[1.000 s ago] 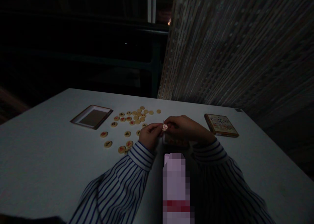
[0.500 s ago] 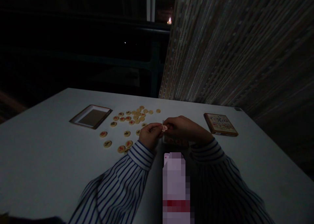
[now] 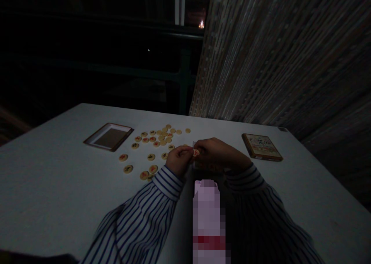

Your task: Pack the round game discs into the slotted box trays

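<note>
A round xiangqi piece (image 3: 196, 153) with a red character is pinched between the fingertips of both hands. My left hand (image 3: 177, 160) is closed on its left side. My right hand (image 3: 217, 151) grips it from the right with bent fingers. Beneath the right hand lies a small see-through case (image 3: 198, 165) with red-marked pieces in it, mostly covered by that hand. Left of my hands many wooden xiangqi pieces (image 3: 150, 157) are scattered, some showing red or black characters and some plain.
An open shallow box half (image 3: 108, 136) lies at the left of the white table (image 3: 58, 171). A flat printed box (image 3: 262, 146) rests at the right. A lit phone (image 3: 198, 185), mostly blurred out, is in front of me. A string curtain (image 3: 246, 55) hangs behind.
The piece has tilted a little between my fingertips and sits slightly lower. Both hands stay nearly in place; the whole view has shifted slightly.
</note>
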`<state>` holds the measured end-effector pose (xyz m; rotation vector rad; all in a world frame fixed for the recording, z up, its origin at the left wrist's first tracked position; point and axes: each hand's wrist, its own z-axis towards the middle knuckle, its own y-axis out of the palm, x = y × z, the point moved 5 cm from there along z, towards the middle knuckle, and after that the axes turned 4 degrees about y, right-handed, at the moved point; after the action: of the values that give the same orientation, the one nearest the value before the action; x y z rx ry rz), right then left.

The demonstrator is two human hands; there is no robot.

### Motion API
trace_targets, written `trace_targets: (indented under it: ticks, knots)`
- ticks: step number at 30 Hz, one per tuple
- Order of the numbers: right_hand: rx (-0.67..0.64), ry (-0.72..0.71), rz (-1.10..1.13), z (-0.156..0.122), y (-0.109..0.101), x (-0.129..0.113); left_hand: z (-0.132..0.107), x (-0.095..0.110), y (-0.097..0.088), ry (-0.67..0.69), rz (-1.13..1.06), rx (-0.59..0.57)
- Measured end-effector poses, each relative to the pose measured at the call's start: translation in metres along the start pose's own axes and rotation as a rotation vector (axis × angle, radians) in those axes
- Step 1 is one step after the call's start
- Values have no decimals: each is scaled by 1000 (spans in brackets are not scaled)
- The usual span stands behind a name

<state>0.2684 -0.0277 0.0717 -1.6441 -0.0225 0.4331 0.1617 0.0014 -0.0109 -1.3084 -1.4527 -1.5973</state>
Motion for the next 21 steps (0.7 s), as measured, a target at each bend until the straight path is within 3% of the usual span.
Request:
trace_targets:
  ticks: [11,21]
  knots:
    - [-37,125,-92,-2,4,7,2,-1,-5,43,69,45]
    - [-125,104,-114,1,16,9,3,9,-12,203,473,81]
